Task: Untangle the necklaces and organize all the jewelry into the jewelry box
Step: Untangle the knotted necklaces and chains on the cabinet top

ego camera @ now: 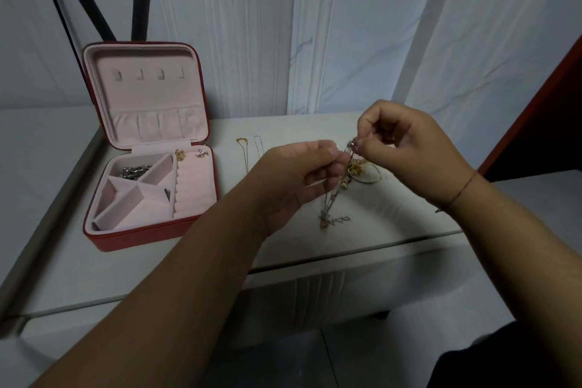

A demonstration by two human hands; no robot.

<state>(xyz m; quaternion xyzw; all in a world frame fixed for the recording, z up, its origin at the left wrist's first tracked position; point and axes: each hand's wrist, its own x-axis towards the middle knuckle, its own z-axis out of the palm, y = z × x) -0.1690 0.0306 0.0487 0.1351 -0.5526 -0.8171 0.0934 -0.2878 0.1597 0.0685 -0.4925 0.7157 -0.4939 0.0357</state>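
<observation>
- Left hand [299,173]: fingers curled, thumb and fingertips pinching one side of the tangled necklaces [339,189]
- Right hand [400,148]: fingers curled, thumb and forefinger pinching the other side of the same tangle, just beside my left fingertips
- The tangle runs between the two pinches; the strands hang down from my left hand, ending in small pendants [334,221]. Cannot tell whether these touch the table [283,239]
- Heap of jewelry [362,172], gold and silver, lies on the table below my right hand; single items are too small to make out
- Gold chain [245,154] and thin silver chain [258,145] lie straight, side by side and apart, on the table between the jewelry box [151,236] and my left hand
- Jewelry box stands at the left of the table, lid [145,98] upright, pink lining
- In the box: chunky silver chain [134,171] in the rear triangular compartment; gold piece [180,154] and silver piece [201,153] at the back edge, above the ring rolls
- Red thread [463,189] around my right wrist
</observation>
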